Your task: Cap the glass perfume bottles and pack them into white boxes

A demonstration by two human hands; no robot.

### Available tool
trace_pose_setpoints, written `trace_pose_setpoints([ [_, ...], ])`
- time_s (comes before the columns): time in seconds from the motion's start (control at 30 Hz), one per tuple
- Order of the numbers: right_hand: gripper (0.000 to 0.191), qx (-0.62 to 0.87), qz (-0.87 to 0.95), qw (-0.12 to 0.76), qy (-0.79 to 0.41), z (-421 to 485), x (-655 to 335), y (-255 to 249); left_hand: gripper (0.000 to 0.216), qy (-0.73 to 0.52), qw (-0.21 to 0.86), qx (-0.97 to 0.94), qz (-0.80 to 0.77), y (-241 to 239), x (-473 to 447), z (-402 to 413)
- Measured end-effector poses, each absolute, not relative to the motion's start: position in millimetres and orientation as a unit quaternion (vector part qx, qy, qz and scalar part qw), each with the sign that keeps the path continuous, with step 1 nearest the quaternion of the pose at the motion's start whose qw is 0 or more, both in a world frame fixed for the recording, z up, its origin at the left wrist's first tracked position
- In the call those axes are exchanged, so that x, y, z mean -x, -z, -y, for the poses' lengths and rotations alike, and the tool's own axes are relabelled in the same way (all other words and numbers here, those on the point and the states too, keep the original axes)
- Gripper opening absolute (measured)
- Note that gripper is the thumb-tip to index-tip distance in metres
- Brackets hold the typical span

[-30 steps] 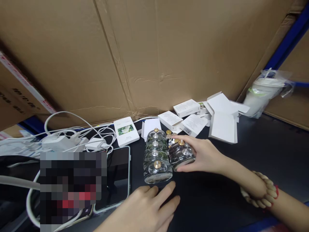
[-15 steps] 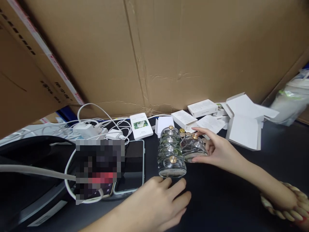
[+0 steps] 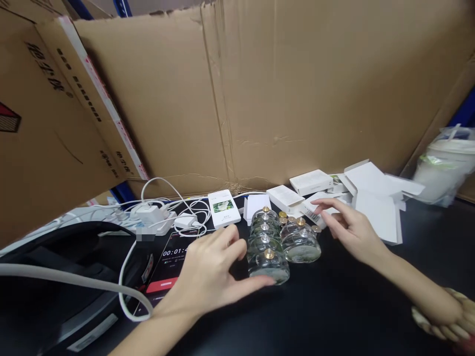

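Clear glass perfume bottles point(image 3: 267, 274) stand in a row running away from me, with bare gold and silver spray necks on top. To their right is a shorter row of similar bottles point(image 3: 302, 253). My left hand point(image 3: 217, 269) is beside the long row, its thumb stretched across the base of the nearest bottle and its fingers bent on the left side; whether they touch the glass I cannot tell. Just right of the short row, my right hand point(image 3: 351, 230) hovers with thumb and fingers apart, holding nothing. Small gold caps point(image 3: 283, 217) lie behind the short row.
White cartons point(image 3: 285, 199) and an unfolded box point(image 3: 376, 207) lie at the back. A white flower-printed box point(image 3: 224, 208), chargers with tangled cables point(image 3: 185, 221), a phone point(image 3: 168, 259) and a black headset point(image 3: 92, 277) occupy the left. Cardboard point(image 3: 297, 99) walls the back; a bagged cup point(image 3: 443, 168) stands far right.
My right hand has let go of the short row and moved right. My left hand has moved up and left, its thumb now at the nearest bottle. The camera view has shifted.
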State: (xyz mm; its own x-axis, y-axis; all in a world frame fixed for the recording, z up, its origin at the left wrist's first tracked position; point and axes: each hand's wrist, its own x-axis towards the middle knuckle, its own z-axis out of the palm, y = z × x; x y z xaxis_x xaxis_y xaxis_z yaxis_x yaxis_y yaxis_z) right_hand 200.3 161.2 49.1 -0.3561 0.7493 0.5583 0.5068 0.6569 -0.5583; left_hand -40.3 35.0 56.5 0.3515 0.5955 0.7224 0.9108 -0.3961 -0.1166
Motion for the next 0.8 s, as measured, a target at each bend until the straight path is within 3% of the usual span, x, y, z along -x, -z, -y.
trace_pose_setpoints([
  [0.1,0.027,0.412,0.803,0.420,-0.099,-171,-207,-50,0.054,0.276,0.258,0.793,0.478,-50,42,-41],
  [0.57,0.022,0.358,0.910,0.193,-0.085,-168,-210,-57,0.038,0.155,0.200,0.843,0.476,-44,37,-40],
  [0.8,0.025,0.349,0.905,0.197,-0.142,-179,-213,-54,0.027,0.129,0.176,0.855,0.471,-43,32,-37],
])
